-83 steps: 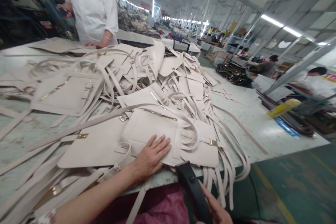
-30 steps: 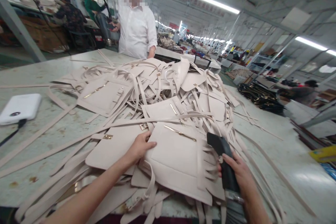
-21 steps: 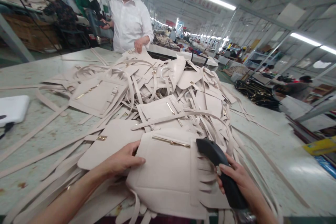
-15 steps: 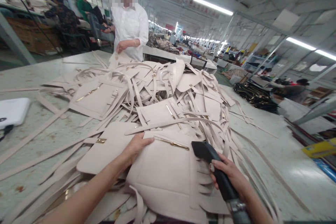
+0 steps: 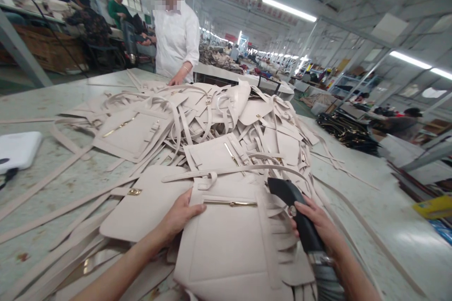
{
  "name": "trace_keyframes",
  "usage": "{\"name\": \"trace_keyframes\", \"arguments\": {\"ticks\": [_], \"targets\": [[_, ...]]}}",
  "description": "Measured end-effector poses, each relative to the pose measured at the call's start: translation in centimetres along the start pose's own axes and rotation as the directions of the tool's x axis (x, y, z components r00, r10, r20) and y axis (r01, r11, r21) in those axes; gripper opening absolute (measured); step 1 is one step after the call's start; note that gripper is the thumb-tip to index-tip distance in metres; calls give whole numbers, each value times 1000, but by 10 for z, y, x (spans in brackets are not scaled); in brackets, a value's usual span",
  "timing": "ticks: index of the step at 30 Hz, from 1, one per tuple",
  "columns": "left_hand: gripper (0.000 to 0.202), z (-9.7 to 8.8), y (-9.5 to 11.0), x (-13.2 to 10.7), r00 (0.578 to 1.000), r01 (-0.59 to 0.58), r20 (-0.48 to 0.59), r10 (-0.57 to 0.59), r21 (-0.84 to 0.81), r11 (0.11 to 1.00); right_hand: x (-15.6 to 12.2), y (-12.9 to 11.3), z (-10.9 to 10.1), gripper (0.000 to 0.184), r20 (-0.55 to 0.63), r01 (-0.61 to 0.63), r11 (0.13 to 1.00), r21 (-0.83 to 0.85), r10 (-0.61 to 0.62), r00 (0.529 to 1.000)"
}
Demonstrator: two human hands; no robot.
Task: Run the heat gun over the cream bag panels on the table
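Your left hand is low in the middle of the frame. Its fingers are bent and press on the left edge of the cream bag panel, holding it flat. This panel lies on top of the pile, right in front of you at the bottom middle. A thin gold zipper runs across its top part.

Your right hand is at the lower right. It is closed tight around the black tool. The tool's dark tip points up and left and sits at the right side of the panel, where little cut strips stick out. You cannot tell if the tip touches the panel.

As for how far along the work is, it looks like this panel is only now being worked on. No mark or clean new edge shows on it yet. A big pile of bag pieces fills the middle of the table, so it seems a lot is left.

A person in a white shirt stands at the top, one hand on the far side of the pile. A white box sits at the left edge.
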State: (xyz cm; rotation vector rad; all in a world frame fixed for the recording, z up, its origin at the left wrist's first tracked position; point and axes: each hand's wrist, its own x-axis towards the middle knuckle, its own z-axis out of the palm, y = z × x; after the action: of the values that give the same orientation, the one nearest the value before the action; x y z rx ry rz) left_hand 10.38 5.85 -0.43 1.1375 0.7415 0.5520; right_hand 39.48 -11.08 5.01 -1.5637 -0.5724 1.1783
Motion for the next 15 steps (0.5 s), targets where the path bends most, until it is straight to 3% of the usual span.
{"name": "trace_keyframes", "arguments": {"ticks": [5, 12, 15], "targets": [[55, 3, -7, 2, 997, -1, -74, 4, 49, 999, -13, 15, 7, 29, 114, -87, 996, 22, 84, 990], [56, 2, -8, 1, 988, -17, -154, 30, 85, 996, 7, 13, 5, 40, -35, -36, 996, -83, 33, 999], [57, 0, -9, 2, 988, -33, -146, 42, 66, 997, -7, 11, -4, 37, 51, -69, 995, -66, 72, 996]]}}
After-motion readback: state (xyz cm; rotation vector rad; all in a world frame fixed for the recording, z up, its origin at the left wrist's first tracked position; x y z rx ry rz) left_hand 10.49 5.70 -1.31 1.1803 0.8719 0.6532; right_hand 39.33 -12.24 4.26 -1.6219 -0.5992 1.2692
